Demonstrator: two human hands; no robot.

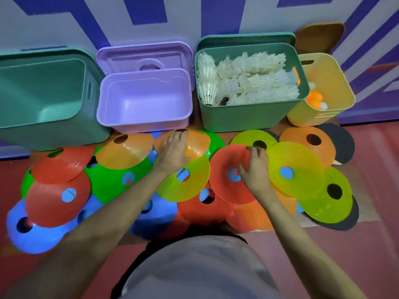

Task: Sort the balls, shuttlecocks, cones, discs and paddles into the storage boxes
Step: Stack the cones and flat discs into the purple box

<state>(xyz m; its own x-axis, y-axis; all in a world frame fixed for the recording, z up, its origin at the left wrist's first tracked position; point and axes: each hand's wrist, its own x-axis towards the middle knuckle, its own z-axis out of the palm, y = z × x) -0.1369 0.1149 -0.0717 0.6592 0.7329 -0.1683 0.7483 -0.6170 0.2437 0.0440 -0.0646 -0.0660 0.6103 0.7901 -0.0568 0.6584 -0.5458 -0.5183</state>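
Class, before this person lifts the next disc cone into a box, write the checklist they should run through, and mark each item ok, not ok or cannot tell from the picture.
1. Left hand on the orange cone: ok.
2. Right hand on the red cone: ok, fingers at its centre hole.
3. Firm grip on either cone: cannot tell.
4. Empty box ready: ok, the purple box holds nothing.
5. Shuttlecock box has room: not ok, nearly full.
6. Red cone free to lift: not ok, a yellow cone seems to overlap its edge.

Probably a sports hall; red court floor (367, 244); purple-striped wall (64, 22); storage boxes (248, 117).
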